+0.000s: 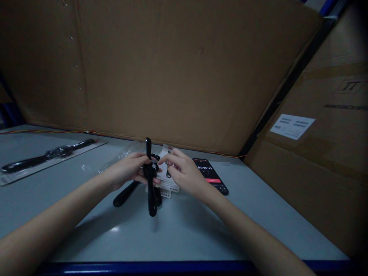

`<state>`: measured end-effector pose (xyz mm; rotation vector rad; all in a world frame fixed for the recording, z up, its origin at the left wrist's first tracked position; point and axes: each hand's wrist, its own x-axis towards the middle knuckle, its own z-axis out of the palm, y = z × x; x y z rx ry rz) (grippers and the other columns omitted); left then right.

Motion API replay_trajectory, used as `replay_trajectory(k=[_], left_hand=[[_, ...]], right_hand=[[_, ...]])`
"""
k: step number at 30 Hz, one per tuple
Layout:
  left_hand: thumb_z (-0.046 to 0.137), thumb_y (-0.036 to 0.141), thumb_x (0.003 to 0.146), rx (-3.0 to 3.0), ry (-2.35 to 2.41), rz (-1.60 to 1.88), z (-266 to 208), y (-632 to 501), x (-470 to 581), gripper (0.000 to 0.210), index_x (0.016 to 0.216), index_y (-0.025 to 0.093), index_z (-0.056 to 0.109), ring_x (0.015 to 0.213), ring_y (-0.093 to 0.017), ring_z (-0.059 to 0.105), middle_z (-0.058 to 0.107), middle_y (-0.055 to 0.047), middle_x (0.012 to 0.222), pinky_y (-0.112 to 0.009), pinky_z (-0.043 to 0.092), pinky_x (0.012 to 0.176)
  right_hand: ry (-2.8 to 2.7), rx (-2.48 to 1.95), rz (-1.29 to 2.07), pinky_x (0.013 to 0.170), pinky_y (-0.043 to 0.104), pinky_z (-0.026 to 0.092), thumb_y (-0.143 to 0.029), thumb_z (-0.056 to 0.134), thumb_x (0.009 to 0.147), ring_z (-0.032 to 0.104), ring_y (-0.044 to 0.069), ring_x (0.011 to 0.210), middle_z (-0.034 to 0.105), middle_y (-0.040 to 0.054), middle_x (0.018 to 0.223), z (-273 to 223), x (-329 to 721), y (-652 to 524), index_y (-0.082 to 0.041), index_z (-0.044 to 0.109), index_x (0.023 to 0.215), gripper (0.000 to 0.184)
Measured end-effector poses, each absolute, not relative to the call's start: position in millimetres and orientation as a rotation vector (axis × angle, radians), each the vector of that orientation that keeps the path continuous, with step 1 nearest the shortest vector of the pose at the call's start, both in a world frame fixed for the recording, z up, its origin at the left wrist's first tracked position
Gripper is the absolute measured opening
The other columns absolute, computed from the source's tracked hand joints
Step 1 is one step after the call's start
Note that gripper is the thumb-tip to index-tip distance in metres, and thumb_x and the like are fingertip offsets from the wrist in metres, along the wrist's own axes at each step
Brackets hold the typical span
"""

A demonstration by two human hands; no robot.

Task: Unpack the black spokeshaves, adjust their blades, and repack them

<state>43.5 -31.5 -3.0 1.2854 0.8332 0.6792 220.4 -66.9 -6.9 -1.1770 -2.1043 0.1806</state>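
Note:
A black tool point(151, 191) with a long rounded handle and a bulky middle is held nearly upright above the table; its exact kind is unclear. My left hand point(130, 168) is closed around its middle, thumb in front and fingers behind. The index finger of my right hand point(184, 170) reaches to the right side of that middle, with the thumb apart from it. Other black handles point(126, 194) lie below and behind the held tool. White printed cards point(169, 186) lie behind my hands, partly covered by them.
A similar black tool in clear packaging point(60, 152) lies on a card at the left. Crumpled clear plastic point(120, 155) sits behind my left hand. A phone point(211, 174) showing a timer rests at the right. Cardboard point(172, 76) stands behind; a large box point(310, 165) stands at the right.

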Motion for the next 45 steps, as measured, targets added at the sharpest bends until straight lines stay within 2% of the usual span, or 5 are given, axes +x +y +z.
replay_trajectory(k=[8,16,23,33,45], left_hand=[[0.053,0.024,0.074,1.302,0.884,0.647,-2.4,-35.2,47.0,0.034,0.104,0.008,0.047,0.068,-0.025,0.067,0.068,-0.010,0.072,-0.036,0.055,0.061],[0.052,0.029,0.075,1.331,0.847,0.657,-5.1,-32.8,45.5,0.029,0.099,0.012,0.049,0.071,-0.024,0.067,0.067,-0.012,0.090,-0.034,0.056,0.060],[0.051,0.029,0.076,1.341,0.838,0.610,-7.4,-32.5,44.8,0.031,0.100,0.010,0.047,0.072,-0.027,0.067,0.067,-0.012,0.077,-0.041,0.055,0.066],[0.050,0.033,0.077,1.375,0.819,0.609,-7.1,-32.5,45.2,0.031,0.099,0.012,0.048,0.071,-0.027,0.067,0.066,-0.014,0.088,-0.039,0.055,0.062],[0.053,0.032,0.075,1.362,0.822,0.603,-8.2,-33.0,45.1,0.031,0.098,0.013,0.048,0.072,-0.025,0.067,0.067,-0.013,0.086,-0.035,0.055,0.061]], right_hand=[[-2.183,-1.098,0.292,0.068,0.027,0.039,-0.011,0.039,0.077,0.048,0.014,0.076,0.048,0.0017,0.086,-9.2,213.6,-69.4,-0.023,0.059,0.089,0.026],[-2.152,-1.132,0.123,0.070,0.029,0.038,-0.011,0.038,0.077,0.047,0.015,0.077,0.047,0.0023,0.085,-9.1,219.6,-67.9,-0.022,0.061,0.089,0.028],[-2.215,-1.069,0.255,0.069,0.027,0.038,-0.009,0.037,0.076,0.047,0.013,0.078,0.047,0.0016,0.086,-8.1,217.7,-67.2,-0.023,0.059,0.088,0.029],[-2.201,-1.119,-0.007,0.068,0.028,0.036,-0.010,0.038,0.077,0.046,0.015,0.078,0.046,0.0030,0.086,-5.6,220.9,-69.2,-0.022,0.061,0.088,0.029],[-2.233,-1.078,0.118,0.070,0.028,0.038,-0.007,0.036,0.078,0.047,0.014,0.078,0.047,0.0024,0.088,-3.8,221.3,-70.0,-0.021,0.060,0.083,0.028]])
